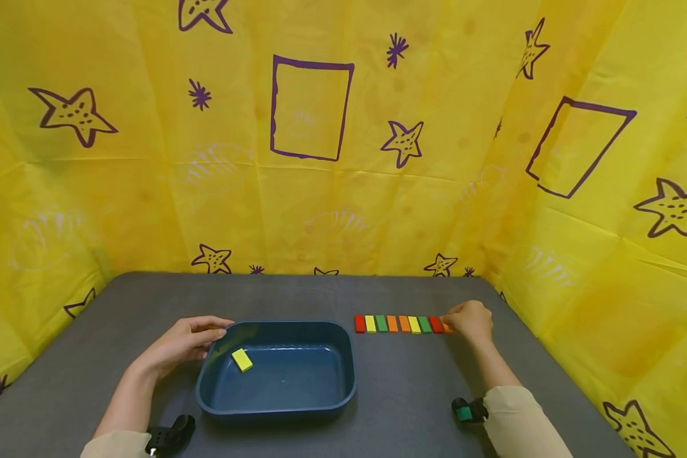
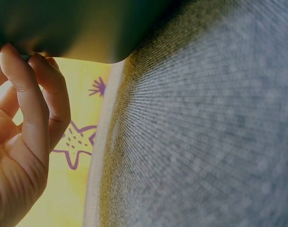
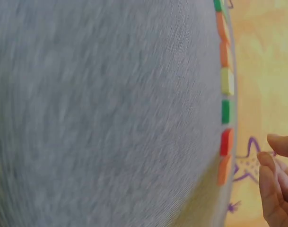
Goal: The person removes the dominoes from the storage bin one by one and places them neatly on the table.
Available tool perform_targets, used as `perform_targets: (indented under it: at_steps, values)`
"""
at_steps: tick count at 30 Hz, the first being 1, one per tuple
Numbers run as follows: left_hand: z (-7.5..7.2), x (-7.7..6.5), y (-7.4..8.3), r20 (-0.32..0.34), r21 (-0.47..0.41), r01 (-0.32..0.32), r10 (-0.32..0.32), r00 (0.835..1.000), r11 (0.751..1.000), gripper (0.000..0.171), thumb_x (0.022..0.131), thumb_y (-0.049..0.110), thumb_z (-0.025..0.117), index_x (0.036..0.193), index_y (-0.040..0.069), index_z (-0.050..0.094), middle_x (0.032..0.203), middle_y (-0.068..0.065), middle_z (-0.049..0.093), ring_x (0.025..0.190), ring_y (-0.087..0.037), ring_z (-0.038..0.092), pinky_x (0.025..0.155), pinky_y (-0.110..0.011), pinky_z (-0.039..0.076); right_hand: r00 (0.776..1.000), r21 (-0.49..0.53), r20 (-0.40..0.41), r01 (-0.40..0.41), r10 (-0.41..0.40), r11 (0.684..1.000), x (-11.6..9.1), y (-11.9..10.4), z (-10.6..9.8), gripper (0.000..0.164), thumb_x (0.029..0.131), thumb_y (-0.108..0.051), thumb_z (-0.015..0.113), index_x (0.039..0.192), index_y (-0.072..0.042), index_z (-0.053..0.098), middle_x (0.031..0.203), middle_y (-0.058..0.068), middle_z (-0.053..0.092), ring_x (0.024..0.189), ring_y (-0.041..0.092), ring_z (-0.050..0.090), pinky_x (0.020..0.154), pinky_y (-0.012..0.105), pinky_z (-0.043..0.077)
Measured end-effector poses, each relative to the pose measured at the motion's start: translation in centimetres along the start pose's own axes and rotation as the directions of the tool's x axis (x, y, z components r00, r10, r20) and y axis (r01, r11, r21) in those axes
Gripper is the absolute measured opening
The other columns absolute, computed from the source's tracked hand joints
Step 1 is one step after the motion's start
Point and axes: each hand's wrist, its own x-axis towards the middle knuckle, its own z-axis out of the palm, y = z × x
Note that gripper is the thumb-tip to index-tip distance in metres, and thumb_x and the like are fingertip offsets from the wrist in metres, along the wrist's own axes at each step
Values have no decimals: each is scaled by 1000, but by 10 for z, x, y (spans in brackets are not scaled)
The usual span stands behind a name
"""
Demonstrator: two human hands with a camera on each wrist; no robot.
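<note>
My left hand (image 1: 184,343) grips the rim of a dark blue plastic tub (image 1: 283,407) at its far left corner; in the left wrist view its curled fingers (image 2: 25,99) meet the tub's dark side. Inside the tub, toward the left, lies one yellow block (image 1: 242,360). To the right of the tub, several small blocks form a row: red (image 1: 359,324), yellow, green and orange ones. At the row's right end, my right hand (image 1: 472,321) hovers beside the last orange block (image 3: 224,170). Its thumb and fingers (image 3: 271,189) are loosely bent, with a gap and nothing visible between them.
Everything stands on a dark grey table (image 1: 401,394). Behind it and along both sides hangs a yellow cloth (image 1: 320,210) printed with purple starfish and frames. Each wrist wears a black strap (image 1: 172,436) with a device.
</note>
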Motion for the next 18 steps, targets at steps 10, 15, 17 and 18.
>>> perform_targets:
  at_steps: [10, 15, 17, 18]
  values:
    - [0, 0, 0, 0, -3, 4, -4, 1000, 1000, 52, 91, 36, 57, 131, 3, 51, 100, -3, 64, 73, -11, 58, 64, -28, 53, 997, 64, 10, 76, -77, 995, -9, -38, -1, 30, 76, -36, 72, 90, -10, 76, 95, 12, 73, 100, 39, 59, 79, 48, 49]
    - [0, 0, -1, -4, 1, 4, -4, 1000, 1000, 52, 90, 36, 58, 130, 4, 51, 102, -4, 65, 75, -13, 60, 65, -28, 53, 990, 143, -19, 139, -138, 980, -17, -60, -1, 27, 76, -32, 74, 89, -9, 75, 83, 9, 74, 81, 27, 66, 71, 39, 52]
    - [1, 0, -1, -8, -1, 5, -5, 1000, 1000, 52, 90, 36, 58, 131, 4, 51, 102, -4, 65, 76, -13, 60, 65, -28, 53, 988, 181, -12, 151, -151, 972, -21, -69, 0, 26, 75, -31, 75, 88, -9, 75, 79, 9, 74, 69, 18, 67, 62, 32, 52]
    - [1, 0, -1, -9, -3, 6, -6, 1000, 1000, 52, 90, 36, 58, 131, 4, 51, 102, -4, 65, 76, -13, 61, 65, -28, 53, 988, 199, -6, 155, -157, 968, -22, -74, 1, 26, 74, -31, 76, 88, -9, 75, 79, 8, 74, 66, 15, 67, 59, 30, 51]
